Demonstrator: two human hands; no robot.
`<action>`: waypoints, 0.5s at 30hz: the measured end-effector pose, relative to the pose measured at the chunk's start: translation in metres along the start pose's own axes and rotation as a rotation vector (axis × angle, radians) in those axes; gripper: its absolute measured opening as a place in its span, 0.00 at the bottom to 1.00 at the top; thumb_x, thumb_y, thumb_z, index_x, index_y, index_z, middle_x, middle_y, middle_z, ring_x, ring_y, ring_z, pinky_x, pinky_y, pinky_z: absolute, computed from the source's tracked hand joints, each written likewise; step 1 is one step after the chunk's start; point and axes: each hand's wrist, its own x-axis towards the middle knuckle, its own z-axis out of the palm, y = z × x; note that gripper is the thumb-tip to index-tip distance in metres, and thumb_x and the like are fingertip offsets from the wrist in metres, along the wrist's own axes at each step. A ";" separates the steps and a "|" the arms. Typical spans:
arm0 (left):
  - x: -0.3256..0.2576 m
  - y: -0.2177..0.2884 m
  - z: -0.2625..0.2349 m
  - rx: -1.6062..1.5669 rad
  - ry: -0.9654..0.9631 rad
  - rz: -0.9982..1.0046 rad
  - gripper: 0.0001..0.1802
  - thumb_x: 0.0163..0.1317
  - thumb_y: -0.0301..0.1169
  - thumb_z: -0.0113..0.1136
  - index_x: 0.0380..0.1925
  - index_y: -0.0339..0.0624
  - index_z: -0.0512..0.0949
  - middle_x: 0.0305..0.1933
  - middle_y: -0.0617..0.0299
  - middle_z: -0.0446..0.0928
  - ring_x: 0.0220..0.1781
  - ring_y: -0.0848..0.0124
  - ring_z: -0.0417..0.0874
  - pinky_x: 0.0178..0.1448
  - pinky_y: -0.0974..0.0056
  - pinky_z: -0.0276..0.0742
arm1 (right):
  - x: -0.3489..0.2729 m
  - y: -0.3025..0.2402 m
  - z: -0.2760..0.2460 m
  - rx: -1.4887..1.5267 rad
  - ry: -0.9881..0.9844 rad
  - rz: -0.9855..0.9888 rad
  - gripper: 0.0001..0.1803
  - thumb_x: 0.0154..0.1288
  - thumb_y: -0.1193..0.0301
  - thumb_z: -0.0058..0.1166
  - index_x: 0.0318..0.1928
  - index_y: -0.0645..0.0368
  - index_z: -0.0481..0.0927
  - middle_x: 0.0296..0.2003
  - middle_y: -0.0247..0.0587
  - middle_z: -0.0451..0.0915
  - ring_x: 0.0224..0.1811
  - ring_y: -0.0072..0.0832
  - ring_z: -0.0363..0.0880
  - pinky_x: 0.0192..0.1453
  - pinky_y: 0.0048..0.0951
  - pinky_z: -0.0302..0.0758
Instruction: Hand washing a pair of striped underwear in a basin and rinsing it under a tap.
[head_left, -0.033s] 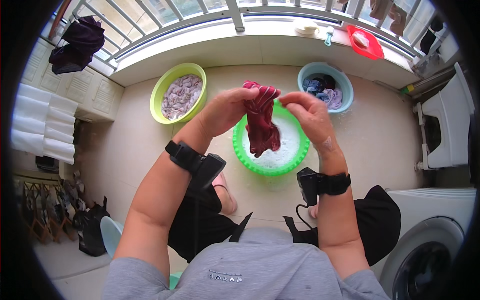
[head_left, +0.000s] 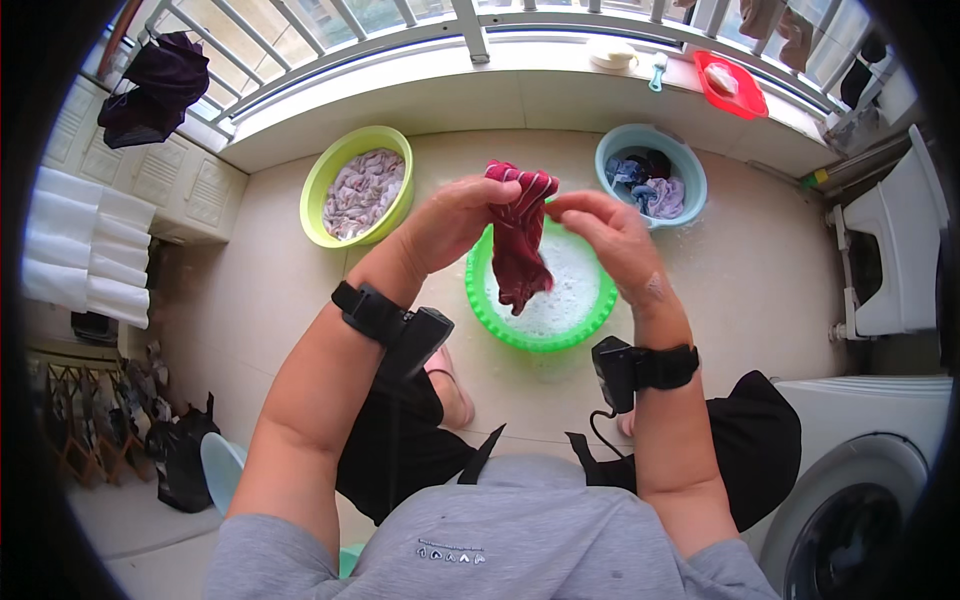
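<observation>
A wet-looking dark red sock [head_left: 519, 245] with pale stripes at its top hangs above the green basin [head_left: 541, 344], which holds foamy water [head_left: 570, 285]. My left hand [head_left: 462, 215] is closed on the striped top, its thumb lying across the front. From the other side my right hand [head_left: 612, 240] reaches in, its curled fingers pinching at the sock's right edge. Those fingertips are slightly blurred. A little foam clings to my right wrist. The sock's toe end dangles over the basin.
A yellow-green basin [head_left: 312, 215] of pale patterned laundry stands at the far left, a light blue basin [head_left: 697, 205] of dark and lilac clothes at the far right. On the ledge lie a red tray [head_left: 745, 100] and a brush [head_left: 657, 75]. A washing machine [head_left: 850, 400] is near right.
My right hand has shifted slightly left, its fingertips coming in against the sock. The sock's lower part has swung a little left and looks narrower. My left hand has stayed nearly still.
</observation>
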 end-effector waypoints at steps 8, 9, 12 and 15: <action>-0.006 0.009 0.000 0.423 0.071 -0.047 0.12 0.55 0.26 0.56 0.40 0.37 0.77 0.39 0.62 0.78 0.39 0.73 0.78 0.49 0.67 0.72 | 0.000 0.000 0.031 0.292 -0.041 -0.001 0.10 0.62 0.70 0.50 0.41 0.61 0.75 0.30 0.29 0.76 0.31 0.14 0.72 0.34 0.17 0.70; -0.007 0.009 -0.001 0.422 0.072 -0.047 0.12 0.55 0.26 0.56 0.40 0.37 0.77 0.39 0.62 0.78 0.39 0.73 0.78 0.49 0.67 0.72 | 0.001 0.000 0.030 0.292 -0.042 0.001 0.10 0.62 0.70 0.50 0.41 0.61 0.75 0.30 0.29 0.76 0.31 0.14 0.72 0.34 0.17 0.70; -0.010 0.011 -0.005 0.334 0.145 0.041 0.17 0.55 0.24 0.54 0.47 0.37 0.72 0.40 0.61 0.78 0.42 0.72 0.79 0.51 0.67 0.74 | 0.005 -0.006 0.022 0.423 0.217 -0.114 0.07 0.64 0.69 0.49 0.37 0.60 0.75 0.29 0.28 0.76 0.29 0.14 0.72 0.34 0.16 0.70; -0.013 0.014 -0.002 0.194 0.206 0.005 0.17 0.55 0.24 0.53 0.47 0.36 0.71 0.41 0.60 0.78 0.42 0.72 0.79 0.51 0.66 0.74 | 0.005 -0.017 0.020 0.601 0.226 -0.135 0.07 0.65 0.70 0.48 0.40 0.59 0.74 0.34 0.31 0.77 0.35 0.15 0.74 0.40 0.16 0.72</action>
